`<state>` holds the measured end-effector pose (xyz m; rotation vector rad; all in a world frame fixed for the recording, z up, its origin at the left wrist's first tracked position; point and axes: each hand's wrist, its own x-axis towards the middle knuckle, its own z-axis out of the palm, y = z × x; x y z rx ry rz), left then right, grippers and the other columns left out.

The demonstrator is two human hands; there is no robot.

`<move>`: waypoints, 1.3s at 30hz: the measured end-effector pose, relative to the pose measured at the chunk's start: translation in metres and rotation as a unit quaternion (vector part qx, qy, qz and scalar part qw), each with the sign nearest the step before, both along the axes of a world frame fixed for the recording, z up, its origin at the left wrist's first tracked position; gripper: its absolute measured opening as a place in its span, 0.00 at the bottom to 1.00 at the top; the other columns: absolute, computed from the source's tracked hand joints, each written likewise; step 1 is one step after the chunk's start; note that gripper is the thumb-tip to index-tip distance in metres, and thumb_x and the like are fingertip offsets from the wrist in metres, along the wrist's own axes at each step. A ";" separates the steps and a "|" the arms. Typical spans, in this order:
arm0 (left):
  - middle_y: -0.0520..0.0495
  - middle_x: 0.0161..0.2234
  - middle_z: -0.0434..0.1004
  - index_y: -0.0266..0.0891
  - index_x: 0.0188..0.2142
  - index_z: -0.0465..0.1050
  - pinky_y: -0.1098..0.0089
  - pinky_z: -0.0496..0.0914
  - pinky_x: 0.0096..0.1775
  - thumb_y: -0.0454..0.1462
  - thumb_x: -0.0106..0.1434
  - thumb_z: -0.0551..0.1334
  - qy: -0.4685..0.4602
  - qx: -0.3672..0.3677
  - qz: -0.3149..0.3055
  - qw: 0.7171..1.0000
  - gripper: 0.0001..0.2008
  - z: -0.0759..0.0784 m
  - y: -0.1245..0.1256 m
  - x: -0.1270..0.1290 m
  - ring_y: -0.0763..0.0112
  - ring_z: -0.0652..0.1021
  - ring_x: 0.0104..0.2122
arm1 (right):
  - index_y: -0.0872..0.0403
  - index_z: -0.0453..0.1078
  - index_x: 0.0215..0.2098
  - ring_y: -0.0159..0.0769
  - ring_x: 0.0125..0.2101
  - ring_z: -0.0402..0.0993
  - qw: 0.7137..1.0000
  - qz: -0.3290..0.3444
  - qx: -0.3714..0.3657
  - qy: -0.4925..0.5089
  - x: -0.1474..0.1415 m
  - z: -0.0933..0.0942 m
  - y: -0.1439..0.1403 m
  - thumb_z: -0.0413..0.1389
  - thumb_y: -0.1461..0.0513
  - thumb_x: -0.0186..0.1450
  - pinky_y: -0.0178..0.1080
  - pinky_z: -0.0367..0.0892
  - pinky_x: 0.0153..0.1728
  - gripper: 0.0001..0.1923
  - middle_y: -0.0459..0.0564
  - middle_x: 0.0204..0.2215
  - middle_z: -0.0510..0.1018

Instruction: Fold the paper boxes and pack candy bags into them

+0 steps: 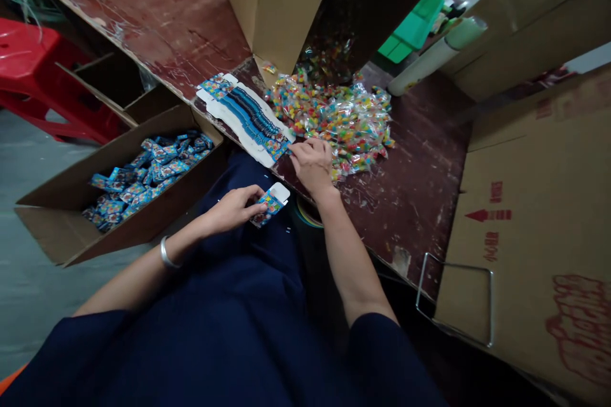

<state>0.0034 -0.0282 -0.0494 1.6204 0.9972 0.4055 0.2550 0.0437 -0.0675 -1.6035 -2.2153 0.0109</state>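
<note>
My left hand (235, 208) is closed around a small blue printed candy box (270, 205), held over my lap with a white end flap standing out. On the table edge lies a long row of overlapping flat blue cartons (248, 116) on white card. My right hand (312, 164) is at the near end of that row, thumb and fingers drawn together against the last carton; what they pinch, if anything, is hidden. Just beyond that hand spreads a heap of clear packets of colourful candy (334, 114).
Left of my lap, a cardboard box (52, 229) holds many filled blue candy boxes (147, 178). A red stool (48, 76) stands behind it. A tall carton (281, 6) rises over the heap, near a green basket (413, 25). Large cartons (539, 203) and a metal wire frame (491, 305) are at right.
</note>
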 end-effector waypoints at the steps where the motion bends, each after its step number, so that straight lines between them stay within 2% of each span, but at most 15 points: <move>1: 0.46 0.37 0.83 0.39 0.41 0.74 0.68 0.73 0.37 0.45 0.66 0.64 -0.020 -0.007 0.025 0.999 0.12 -0.002 0.000 0.001 0.65 0.81 0.35 | 0.50 0.79 0.48 0.53 0.54 0.73 1.000 -0.013 -0.004 0.015 -0.001 -0.001 0.005 0.56 0.64 0.71 0.60 0.62 0.62 0.11 0.55 0.46 0.85; 4: 0.45 0.37 0.82 0.37 0.44 0.74 0.70 0.73 0.33 0.45 0.63 0.68 -0.078 -0.023 0.102 0.992 0.16 -0.010 0.002 0.001 0.68 0.80 0.32 | 0.51 0.79 0.43 0.49 0.48 0.78 0.987 -0.060 0.022 0.145 -0.005 0.005 0.006 0.57 0.61 0.71 0.55 0.69 0.57 0.08 0.55 0.43 0.85; 7: 0.45 0.38 0.82 0.36 0.46 0.74 0.71 0.74 0.32 0.43 0.60 0.71 -0.119 -0.037 0.142 0.982 0.19 -0.014 0.004 0.003 0.70 0.80 0.32 | 0.49 0.75 0.48 0.42 0.43 0.80 0.930 -0.092 0.062 0.349 -0.017 0.020 -0.015 0.62 0.54 0.69 0.46 0.75 0.49 0.11 0.50 0.43 0.83; 9: 0.45 0.39 0.82 0.36 0.46 0.74 0.72 0.75 0.33 0.43 0.60 0.72 -0.140 -0.050 0.151 0.977 0.19 -0.013 0.004 0.007 0.70 0.81 0.32 | 0.47 0.73 0.48 0.39 0.41 0.81 0.893 -0.075 0.043 0.442 -0.030 0.030 -0.034 0.66 0.53 0.66 0.42 0.77 0.44 0.15 0.47 0.40 0.82; 10: 0.45 0.39 0.82 0.36 0.46 0.74 0.71 0.76 0.34 0.43 0.60 0.72 -0.148 -0.052 0.153 0.976 0.19 -0.011 0.004 0.009 0.70 0.81 0.32 | 0.46 0.73 0.47 0.37 0.40 0.81 0.883 -0.063 0.023 0.464 -0.037 0.034 -0.043 0.67 0.53 0.65 0.40 0.77 0.42 0.15 0.45 0.39 0.81; 12: 0.46 0.39 0.82 0.36 0.46 0.75 0.71 0.76 0.35 0.43 0.59 0.73 -0.164 -0.046 0.155 0.973 0.19 -0.008 0.003 0.013 0.70 0.81 0.33 | 0.46 0.74 0.44 0.37 0.38 0.80 0.886 -0.041 -0.010 0.463 -0.049 0.039 -0.056 0.67 0.54 0.65 0.40 0.77 0.41 0.12 0.44 0.36 0.81; 16: 0.46 0.39 0.81 0.36 0.45 0.74 0.70 0.78 0.38 0.42 0.61 0.72 -0.185 -0.020 0.177 0.966 0.17 -0.003 -0.001 0.014 0.69 0.82 0.35 | 0.45 0.77 0.36 0.43 0.42 0.77 0.935 -0.023 0.019 0.354 -0.055 0.043 -0.066 0.64 0.55 0.69 0.49 0.73 0.51 0.05 0.47 0.36 0.82; 19: 0.46 0.39 0.82 0.37 0.46 0.74 0.68 0.78 0.40 0.40 0.62 0.70 -0.173 0.000 0.192 0.966 0.15 -0.001 -0.004 0.008 0.67 0.82 0.37 | 0.44 0.77 0.33 0.47 0.48 0.75 0.957 0.019 0.021 0.290 -0.048 0.052 -0.062 0.63 0.57 0.69 0.55 0.67 0.58 0.06 0.47 0.41 0.83; 24: 0.46 0.41 0.84 0.39 0.49 0.76 0.64 0.78 0.46 0.34 0.63 0.67 -0.115 0.064 0.159 0.978 0.14 0.003 -0.007 0.007 0.64 0.84 0.39 | 0.46 0.79 0.33 0.48 0.54 0.74 0.966 0.100 -0.056 0.231 -0.033 0.067 -0.052 0.63 0.60 0.68 0.56 0.67 0.60 0.05 0.49 0.49 0.82; 26: 0.45 0.41 0.84 0.38 0.49 0.76 0.64 0.78 0.46 0.34 0.63 0.67 -0.134 0.064 0.159 0.976 0.14 0.006 -0.008 0.010 0.63 0.84 0.40 | 0.46 0.80 0.33 0.48 0.57 0.74 0.959 0.124 -0.085 0.240 -0.032 0.067 -0.053 0.63 0.57 0.68 0.56 0.66 0.62 0.06 0.48 0.51 0.82; 28: 0.45 0.40 0.83 0.38 0.52 0.74 0.65 0.79 0.44 0.36 0.63 0.68 -0.179 0.039 0.170 0.968 0.17 0.010 -0.008 0.012 0.65 0.83 0.39 | 0.45 0.82 0.37 0.47 0.56 0.76 0.939 0.128 -0.103 0.304 -0.034 0.062 -0.058 0.60 0.55 0.71 0.54 0.68 0.61 0.09 0.48 0.52 0.83; 31: 0.48 0.38 0.80 0.40 0.59 0.68 0.69 0.79 0.40 0.37 0.62 0.70 -0.233 0.012 0.211 0.949 0.27 0.016 -0.008 0.014 0.68 0.82 0.35 | 0.44 0.80 0.48 0.42 0.48 0.82 0.888 0.066 -0.107 0.442 -0.043 0.049 -0.073 0.55 0.52 0.75 0.47 0.76 0.50 0.13 0.48 0.49 0.84; 33: 0.49 0.37 0.79 0.41 0.61 0.67 0.70 0.79 0.40 0.38 0.61 0.71 -0.255 0.001 0.221 0.941 0.30 0.019 -0.009 0.014 0.69 0.82 0.34 | 0.44 0.79 0.52 0.41 0.43 0.83 0.869 0.025 -0.095 0.485 -0.050 0.039 -0.084 0.59 0.50 0.72 0.43 0.78 0.44 0.14 0.47 0.46 0.85; 36: 0.49 0.39 0.78 0.40 0.54 0.72 0.71 0.78 0.40 0.38 0.61 0.71 -0.268 -0.016 0.199 0.943 0.22 0.020 -0.012 0.015 0.70 0.82 0.35 | 0.46 0.78 0.48 0.40 0.39 0.83 0.869 0.003 -0.076 0.489 -0.058 0.027 -0.097 0.64 0.51 0.68 0.41 0.78 0.41 0.13 0.47 0.41 0.85; 39: 0.48 0.40 0.77 0.38 0.48 0.74 0.73 0.77 0.37 0.39 0.61 0.71 -0.257 -0.030 0.176 0.950 0.18 0.017 -0.014 0.017 0.73 0.80 0.33 | 0.48 0.78 0.39 0.40 0.39 0.82 0.877 -0.027 -0.044 0.478 -0.064 0.021 -0.101 0.63 0.52 0.69 0.43 0.78 0.43 0.09 0.49 0.40 0.83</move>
